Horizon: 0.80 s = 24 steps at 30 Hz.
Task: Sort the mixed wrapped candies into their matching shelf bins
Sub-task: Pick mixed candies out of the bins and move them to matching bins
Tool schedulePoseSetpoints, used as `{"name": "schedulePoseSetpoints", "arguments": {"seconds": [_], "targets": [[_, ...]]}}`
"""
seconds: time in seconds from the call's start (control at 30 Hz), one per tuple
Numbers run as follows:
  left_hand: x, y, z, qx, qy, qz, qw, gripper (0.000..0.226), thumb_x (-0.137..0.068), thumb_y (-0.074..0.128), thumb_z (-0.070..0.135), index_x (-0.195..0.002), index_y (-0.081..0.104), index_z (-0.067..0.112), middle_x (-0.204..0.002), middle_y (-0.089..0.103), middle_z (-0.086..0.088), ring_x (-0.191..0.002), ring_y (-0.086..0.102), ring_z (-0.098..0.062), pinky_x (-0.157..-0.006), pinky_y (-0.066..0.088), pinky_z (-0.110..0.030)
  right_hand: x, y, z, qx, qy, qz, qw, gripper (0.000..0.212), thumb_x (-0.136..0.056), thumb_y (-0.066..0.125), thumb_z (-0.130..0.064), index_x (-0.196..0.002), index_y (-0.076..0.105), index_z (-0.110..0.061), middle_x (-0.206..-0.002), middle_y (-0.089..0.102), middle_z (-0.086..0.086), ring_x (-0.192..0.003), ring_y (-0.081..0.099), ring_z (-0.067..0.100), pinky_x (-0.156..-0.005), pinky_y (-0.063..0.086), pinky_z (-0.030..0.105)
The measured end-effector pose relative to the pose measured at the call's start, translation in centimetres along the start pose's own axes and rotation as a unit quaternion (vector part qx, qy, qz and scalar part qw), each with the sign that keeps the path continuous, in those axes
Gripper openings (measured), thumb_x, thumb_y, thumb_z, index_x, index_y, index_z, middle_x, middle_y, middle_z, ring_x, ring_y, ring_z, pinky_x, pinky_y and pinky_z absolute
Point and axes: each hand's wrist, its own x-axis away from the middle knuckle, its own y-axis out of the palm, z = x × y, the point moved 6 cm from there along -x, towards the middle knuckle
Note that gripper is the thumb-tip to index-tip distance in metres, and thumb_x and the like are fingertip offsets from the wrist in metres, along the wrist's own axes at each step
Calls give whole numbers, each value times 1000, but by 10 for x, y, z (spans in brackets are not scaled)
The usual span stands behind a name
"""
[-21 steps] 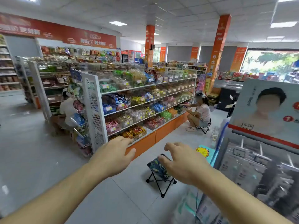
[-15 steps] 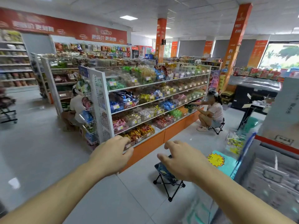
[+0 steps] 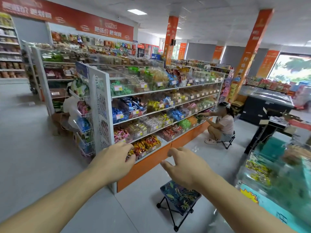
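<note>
Here, at lower centre, the left hand [image 3: 112,159] and right hand [image 3: 186,165] reach forward, fingers loosely spread, holding nothing, apparently poised for the approach. Below the right hand stands a folding stool [image 3: 180,195], probably seating for low work. Beyond, at centre frame, the shelf bins [image 3: 143,147] hold wrapped candies [image 3: 146,143] grouped by colour. Farther right, a crouching person [image 3: 222,125] tends the bottom shelf.

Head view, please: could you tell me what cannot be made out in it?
- Price tags on the candy shelf: too small to read.
- Clear bin at right: blurred by motion.
- Left hand, right hand: palms face away, hidden.
- Folding stool: partly behind right hand.
</note>
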Motion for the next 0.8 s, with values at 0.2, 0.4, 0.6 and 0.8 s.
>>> {"name": "schedulePoseSetpoints", "arguments": {"seconds": [0.2, 0.4, 0.6, 0.8], "targets": [[-93, 14, -29, 6, 26, -16, 1000, 48, -104, 38, 53, -145, 49, 32, -141, 52, 14, -120, 56, -9, -93, 52, -33, -86, 4, 13, -27, 29, 7, 999, 53, -99, 35, -67, -131, 51, -28, -127, 54, -1, -113, 57, 24, -91, 54, 46], [-187, 53, -37, 0, 35, -30, 999, 49, -105, 39, 52, -146, 50, 29, -141, 53, 13, -122, 55, -9, -99, 50, -34, -187, 21, 49, -23, 27, -11, 999, 53, -99, 33, -68, -124, 52, -26, -124, 55, 0, -108, 57, 25, -90, 54, 46], [-274, 78, -59, -9, 1, -40, 999, 45, -105, 37, 51, -142, 52, 31, -134, 54, 13, -110, 58, -9, -89, 51, -32, -287, 27, 79, -37, -2, -22, 999, 53, -100, 35, -68, -129, 52, -26, -126, 55, 0, -110, 58, 24, -91, 53, 44], [-351, 96, -104, -19, -21, -42, 999, 36, -103, 35, 54, -123, 57, 33, -117, 55, 16, -94, 57, -5, -82, 52, -33, -387, 32, 80, -33, -20, -31, 999, 51, -101, 36, -66, -123, 55, -24, -121, 56, 0, -105, 60, 23, -89, 55, 43]]}}
